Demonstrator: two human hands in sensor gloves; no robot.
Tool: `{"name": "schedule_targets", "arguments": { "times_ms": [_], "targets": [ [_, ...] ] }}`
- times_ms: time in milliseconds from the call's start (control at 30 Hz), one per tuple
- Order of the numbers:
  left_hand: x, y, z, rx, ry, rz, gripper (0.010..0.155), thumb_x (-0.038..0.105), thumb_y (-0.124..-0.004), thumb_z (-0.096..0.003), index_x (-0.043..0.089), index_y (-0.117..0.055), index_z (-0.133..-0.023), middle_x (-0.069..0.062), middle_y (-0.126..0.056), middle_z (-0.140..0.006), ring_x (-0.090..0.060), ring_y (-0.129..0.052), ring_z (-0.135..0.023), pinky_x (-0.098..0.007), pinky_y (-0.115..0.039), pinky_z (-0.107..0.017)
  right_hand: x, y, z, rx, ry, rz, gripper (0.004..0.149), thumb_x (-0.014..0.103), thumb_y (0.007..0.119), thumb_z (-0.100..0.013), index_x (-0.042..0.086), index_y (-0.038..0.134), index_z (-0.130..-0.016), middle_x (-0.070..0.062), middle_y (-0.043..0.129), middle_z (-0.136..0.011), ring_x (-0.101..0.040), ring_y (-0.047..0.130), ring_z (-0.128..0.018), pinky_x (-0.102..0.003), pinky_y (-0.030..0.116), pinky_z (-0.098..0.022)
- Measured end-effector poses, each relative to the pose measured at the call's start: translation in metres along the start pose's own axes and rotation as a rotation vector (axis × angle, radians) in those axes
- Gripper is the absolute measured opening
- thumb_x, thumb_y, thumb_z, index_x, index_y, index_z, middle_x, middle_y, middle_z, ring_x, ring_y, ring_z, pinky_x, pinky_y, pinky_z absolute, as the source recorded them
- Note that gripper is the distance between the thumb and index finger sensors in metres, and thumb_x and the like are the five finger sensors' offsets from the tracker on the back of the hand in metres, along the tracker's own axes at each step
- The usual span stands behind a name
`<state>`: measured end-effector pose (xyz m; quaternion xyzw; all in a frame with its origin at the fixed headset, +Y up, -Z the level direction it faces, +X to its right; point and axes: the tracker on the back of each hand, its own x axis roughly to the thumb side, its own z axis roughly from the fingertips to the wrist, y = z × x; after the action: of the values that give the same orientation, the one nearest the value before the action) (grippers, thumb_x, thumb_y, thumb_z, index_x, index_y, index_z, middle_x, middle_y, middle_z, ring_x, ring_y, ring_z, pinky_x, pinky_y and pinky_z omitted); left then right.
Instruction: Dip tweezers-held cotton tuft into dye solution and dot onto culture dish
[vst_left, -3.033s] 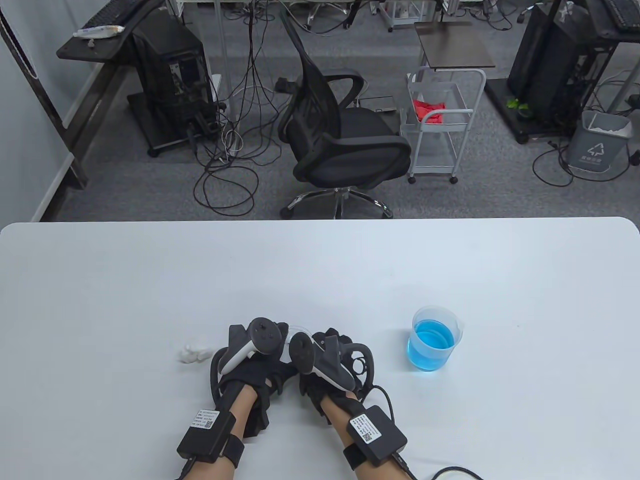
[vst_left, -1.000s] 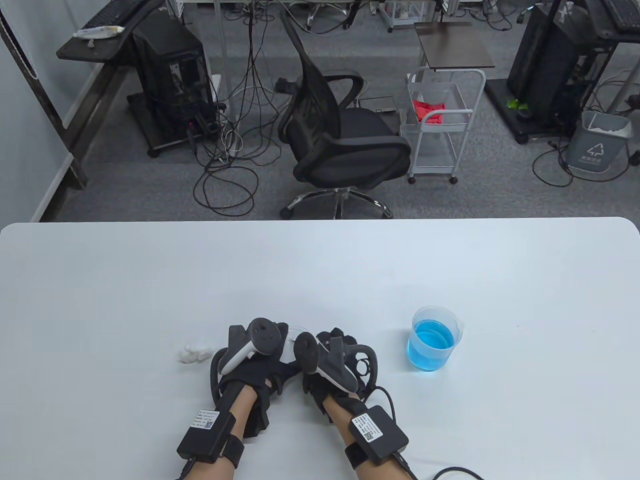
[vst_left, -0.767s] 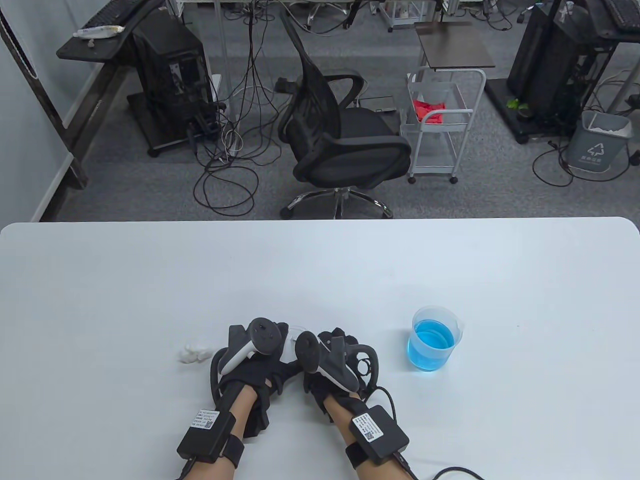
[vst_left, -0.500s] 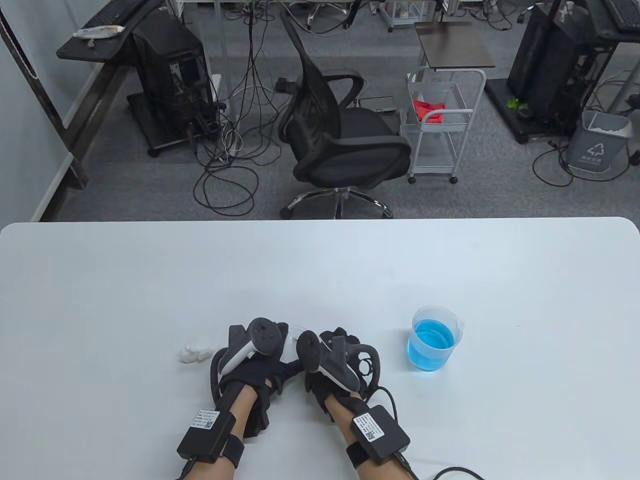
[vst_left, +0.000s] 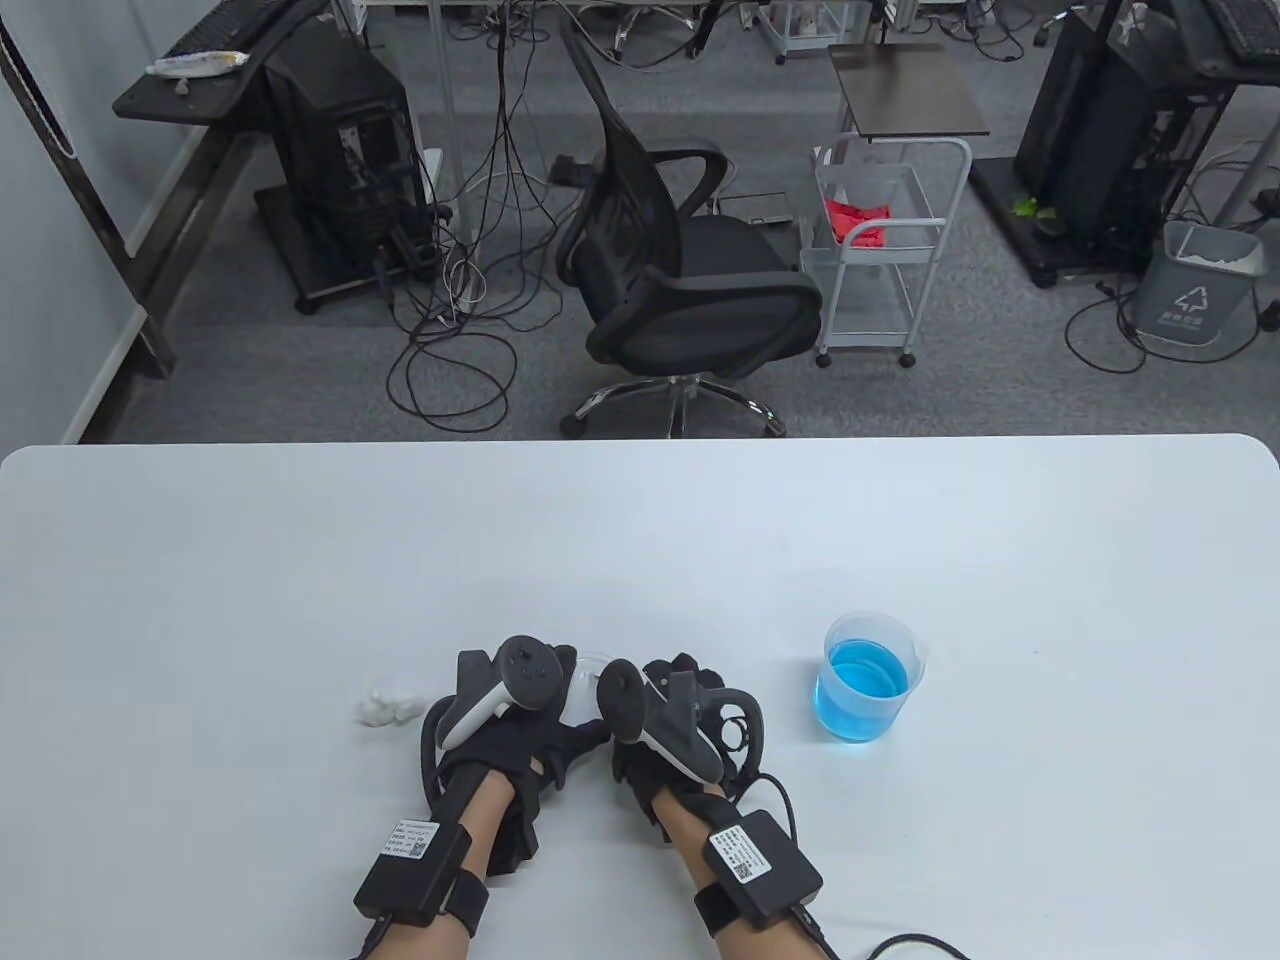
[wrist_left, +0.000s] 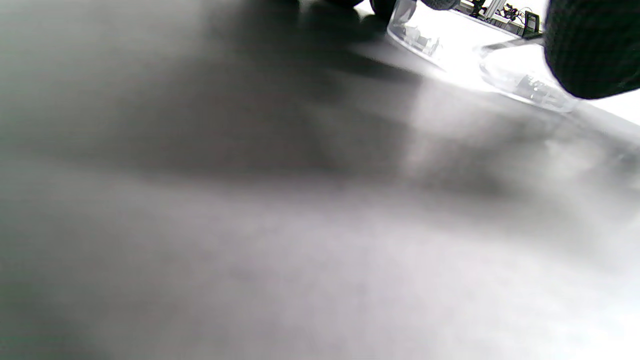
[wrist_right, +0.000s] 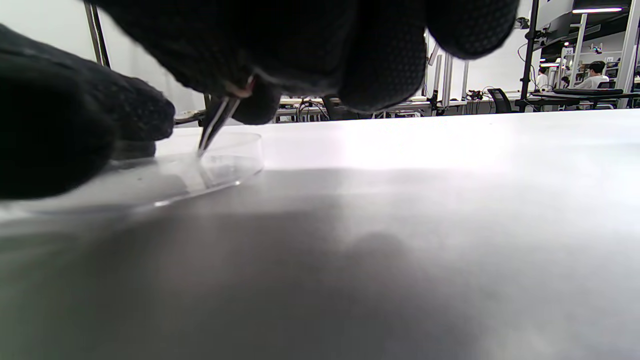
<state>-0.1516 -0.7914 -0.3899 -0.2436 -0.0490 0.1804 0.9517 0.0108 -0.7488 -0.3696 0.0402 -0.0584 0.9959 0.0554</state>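
My right hand (vst_left: 668, 690) pinches metal tweezers (wrist_right: 214, 125) and points them down, with the tips inside a clear culture dish (wrist_right: 235, 160). I cannot make out a cotton tuft at the tips. The dish (vst_left: 590, 662) lies on the table between my hands, mostly hidden in the table view. My left hand (vst_left: 520, 700) rests at the dish's left side, with gloved fingertips (wrist_left: 590, 50) against the clear rim (wrist_left: 430, 42). A clear beaker of blue dye (vst_left: 866, 680) stands to the right of my right hand. A small pile of white cotton (vst_left: 385, 705) lies left of my left hand.
The white table (vst_left: 640, 540) stretches far behind and to both sides. A black cable (vst_left: 900, 942) runs from my right wrist along the table's front edge. An office chair (vst_left: 680, 280) stands on the floor beyond the table's far edge.
My right hand has drifted slightly to the right, away from the left hand. The left hand, beaker and cotton have not moved.
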Motion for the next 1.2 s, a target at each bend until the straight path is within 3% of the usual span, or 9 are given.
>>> {"name": "schedule_targets", "arguments": {
  "times_ms": [1200],
  "targets": [
    [-0.0005,-0.0005,-0.0001,0.003,-0.001,0.002,0.094,0.076,-0.068,-0.0444,0.039,-0.014,-0.112,0.011,-0.014,-0.12,-0.022,-0.013,-0.117,-0.045,-0.024,-0.082,-0.008,-0.0016,-0.0008,0.004,0.034,-0.017,0.033,0.031,0.088,-0.041,0.023,0.097,-0.073,0.001,0.097,-0.047,-0.023,0.094,-0.061,-0.056,0.069,-0.056]
  ]
}}
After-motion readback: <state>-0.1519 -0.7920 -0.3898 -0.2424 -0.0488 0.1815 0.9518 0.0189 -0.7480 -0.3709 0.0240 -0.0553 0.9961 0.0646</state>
